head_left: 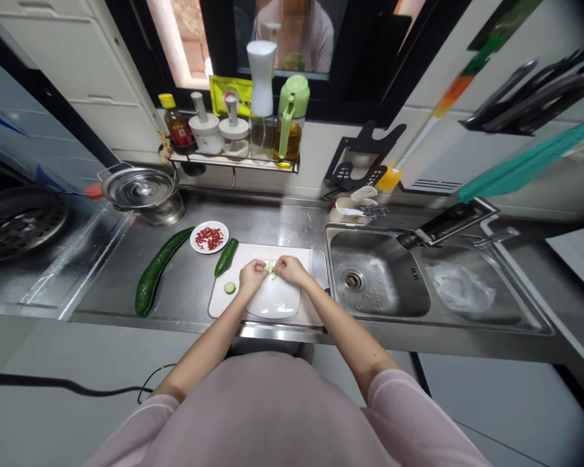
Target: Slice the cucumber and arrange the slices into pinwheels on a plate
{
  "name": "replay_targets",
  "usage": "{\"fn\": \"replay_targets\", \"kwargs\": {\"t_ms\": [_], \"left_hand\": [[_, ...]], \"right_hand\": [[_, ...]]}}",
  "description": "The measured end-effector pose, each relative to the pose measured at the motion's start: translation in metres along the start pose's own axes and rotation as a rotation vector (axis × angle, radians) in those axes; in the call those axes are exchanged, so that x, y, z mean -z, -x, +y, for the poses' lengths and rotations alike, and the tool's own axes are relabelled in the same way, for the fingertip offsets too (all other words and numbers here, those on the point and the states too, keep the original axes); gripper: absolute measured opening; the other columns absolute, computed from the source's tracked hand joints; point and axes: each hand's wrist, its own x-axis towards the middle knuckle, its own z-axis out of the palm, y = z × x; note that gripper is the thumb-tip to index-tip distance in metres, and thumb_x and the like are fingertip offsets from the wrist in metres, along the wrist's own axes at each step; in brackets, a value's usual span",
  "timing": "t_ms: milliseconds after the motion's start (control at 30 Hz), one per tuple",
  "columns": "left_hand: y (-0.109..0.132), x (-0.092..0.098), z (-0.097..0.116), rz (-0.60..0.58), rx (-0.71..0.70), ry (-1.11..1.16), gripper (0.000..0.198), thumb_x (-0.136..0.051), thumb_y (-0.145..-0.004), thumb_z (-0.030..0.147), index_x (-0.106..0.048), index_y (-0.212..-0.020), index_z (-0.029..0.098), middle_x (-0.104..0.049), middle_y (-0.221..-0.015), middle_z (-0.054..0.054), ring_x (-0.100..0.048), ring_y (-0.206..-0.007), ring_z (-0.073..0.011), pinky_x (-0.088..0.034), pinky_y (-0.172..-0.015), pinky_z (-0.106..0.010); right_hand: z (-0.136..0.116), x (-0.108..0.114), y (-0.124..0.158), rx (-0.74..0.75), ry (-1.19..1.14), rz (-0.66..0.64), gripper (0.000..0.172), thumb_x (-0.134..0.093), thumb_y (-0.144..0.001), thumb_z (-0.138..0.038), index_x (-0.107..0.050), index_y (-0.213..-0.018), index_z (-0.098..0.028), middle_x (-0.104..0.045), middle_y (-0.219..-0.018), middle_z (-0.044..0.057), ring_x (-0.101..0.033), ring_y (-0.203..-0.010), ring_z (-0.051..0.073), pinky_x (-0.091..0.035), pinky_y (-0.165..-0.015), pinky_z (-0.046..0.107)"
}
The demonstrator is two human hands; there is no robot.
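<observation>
My left hand (252, 274) and my right hand (289, 269) meet over the white cutting board (224, 301), both pinched on pale cucumber slices (271, 267) held between them. A white plate (275, 301) lies on the board just below my hands. A single cucumber slice (230, 287) rests on the board's left side. A short cucumber piece (226, 257) lies at the board's top left corner. A whole long cucumber (156, 270) lies on the steel counter further left.
A small dish of chopped red chilli (209, 237) sits behind the board. A lidded steel pot (143, 193) stands at back left, a condiment rack (233, 159) behind. The sink (377, 275) is right of the board, with a plastic bag (460, 285) in its second basin.
</observation>
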Motion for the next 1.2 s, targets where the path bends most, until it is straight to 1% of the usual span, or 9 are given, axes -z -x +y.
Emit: {"fn": "replay_targets", "kwargs": {"t_ms": [133, 267, 433, 767, 1000, 1200], "left_hand": [[-0.002, -0.001, -0.001, 0.001, -0.026, -0.127, 0.018, -0.067, -0.063, 0.015, -0.066, -0.080, 0.020, -0.063, -0.067, 0.003, -0.055, -0.062, -0.0118, -0.039, -0.064, -0.022], [-0.002, -0.002, 0.000, 0.012, -0.045, -0.161, 0.017, -0.066, -0.062, 0.014, -0.066, -0.078, 0.020, -0.064, -0.067, 0.002, -0.056, -0.065, -0.0136, -0.039, -0.066, -0.023], [-0.003, -0.004, 0.001, 0.010, -0.051, -0.177, 0.016, -0.065, -0.063, 0.012, -0.065, -0.076, 0.020, -0.063, -0.066, 0.002, -0.056, -0.065, -0.0142, -0.038, -0.065, -0.023], [-0.007, -0.005, 0.002, -0.007, -0.069, -0.264, 0.019, -0.062, -0.065, 0.010, -0.066, -0.081, 0.020, -0.065, -0.069, 0.000, -0.058, -0.068, -0.0155, -0.039, -0.067, -0.024], [-0.007, -0.006, 0.002, -0.001, -0.099, -0.314, 0.021, -0.060, -0.066, 0.009, -0.067, -0.082, 0.020, -0.064, -0.067, -0.001, -0.057, -0.067, -0.0163, -0.038, -0.067, -0.025], [-0.008, -0.006, 0.002, -0.037, -0.116, -0.457, 0.019, -0.061, -0.070, 0.012, -0.066, -0.087, 0.020, -0.065, -0.072, 0.000, -0.058, -0.071, -0.0161, -0.040, -0.069, -0.024]], "right_hand": [[0.001, -0.002, -0.003, -0.019, 0.064, -0.010, 0.011, -0.066, -0.076, -0.028, -0.065, -0.076, -0.018, -0.065, -0.076, 0.000, -0.052, -0.066, 0.010, -0.035, -0.061, 0.020], [0.002, -0.004, -0.005, -0.052, 0.119, -0.026, 0.011, -0.067, -0.077, -0.030, -0.065, -0.080, -0.019, -0.066, -0.082, 0.001, -0.054, -0.069, 0.012, -0.035, -0.061, 0.020], [0.003, -0.007, -0.007, -0.102, 0.175, -0.043, 0.014, -0.067, -0.077, -0.033, -0.065, -0.083, -0.020, -0.066, -0.083, 0.002, -0.054, -0.069, 0.012, -0.033, -0.059, 0.021], [-0.002, -0.006, -0.010, -0.131, 0.237, -0.062, 0.014, -0.063, -0.078, -0.033, -0.064, -0.086, -0.021, -0.067, -0.086, 0.003, -0.055, -0.072, 0.015, -0.029, -0.057, 0.023], [-0.005, -0.006, -0.011, -0.129, 0.299, -0.087, 0.013, -0.061, -0.081, -0.029, -0.063, -0.090, -0.022, -0.068, -0.091, 0.006, -0.059, -0.079, 0.018, -0.032, -0.061, 0.024], [-0.012, -0.002, -0.009, -0.146, 0.389, -0.132, 0.018, -0.057, -0.085, -0.033, -0.062, -0.099, -0.023, -0.068, -0.098, 0.006, -0.060, -0.087, 0.018, -0.035, -0.066, 0.024]]}}
